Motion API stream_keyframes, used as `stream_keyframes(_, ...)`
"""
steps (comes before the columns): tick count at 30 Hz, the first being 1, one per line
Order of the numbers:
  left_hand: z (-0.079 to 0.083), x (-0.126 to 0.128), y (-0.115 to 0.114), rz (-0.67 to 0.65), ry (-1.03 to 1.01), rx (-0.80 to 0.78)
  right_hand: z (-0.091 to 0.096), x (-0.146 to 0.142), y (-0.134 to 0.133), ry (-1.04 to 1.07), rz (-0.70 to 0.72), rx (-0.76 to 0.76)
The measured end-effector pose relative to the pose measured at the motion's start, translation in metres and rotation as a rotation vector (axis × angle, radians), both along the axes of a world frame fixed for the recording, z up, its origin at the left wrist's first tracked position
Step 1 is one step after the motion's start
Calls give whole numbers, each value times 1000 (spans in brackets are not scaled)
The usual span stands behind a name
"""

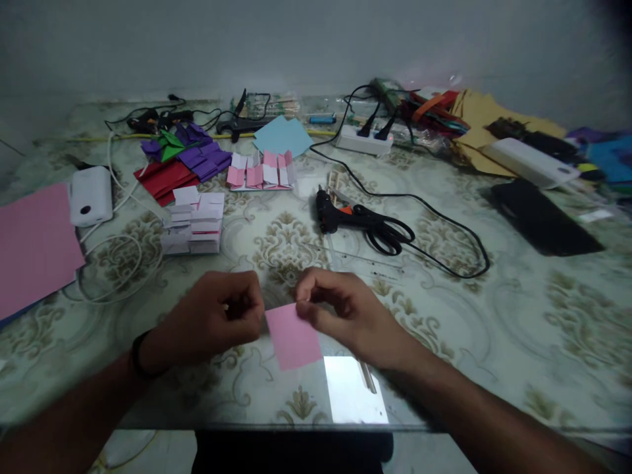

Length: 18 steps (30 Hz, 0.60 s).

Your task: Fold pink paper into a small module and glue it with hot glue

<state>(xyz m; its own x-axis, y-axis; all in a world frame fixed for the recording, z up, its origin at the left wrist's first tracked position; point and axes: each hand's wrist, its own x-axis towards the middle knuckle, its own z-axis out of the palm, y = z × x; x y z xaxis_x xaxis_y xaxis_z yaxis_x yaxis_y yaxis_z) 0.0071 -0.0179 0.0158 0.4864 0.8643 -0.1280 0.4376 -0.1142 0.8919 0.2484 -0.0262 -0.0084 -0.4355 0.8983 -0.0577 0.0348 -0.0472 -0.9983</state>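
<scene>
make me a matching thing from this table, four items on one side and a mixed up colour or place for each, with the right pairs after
Things:
1. small pink square
2. glue gun
3. power strip
4. light-blue paper

Matches:
A. behind the pink-and-white folded paper
B. has two black plugs in it
C. pinched in the right hand
D. black

Pairs: 1-C, 2-D, 3-B, 4-A

left wrist [154, 352]: thin black band [138, 355] | forearms [459, 382]: bare | lap: plain dark clothing [293, 453]
</scene>
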Motion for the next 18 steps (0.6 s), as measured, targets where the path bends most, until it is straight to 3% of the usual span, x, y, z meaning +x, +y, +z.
stream_keyframes(5,4,-4,6,105,-38,118,-1,9,11,101,-175,-25)
stream_keyframes(11,-12,1,2,-95,-63,338,-6,0,9,103,-67,-184)
stream_keyframes(14,-16,2,1,-105,-118,408,-6,-4,6,95,3,-242)
stream_keyframes(18,-13,3,-1,-20,-103,329,-1,-3,5,78,-1,-180)
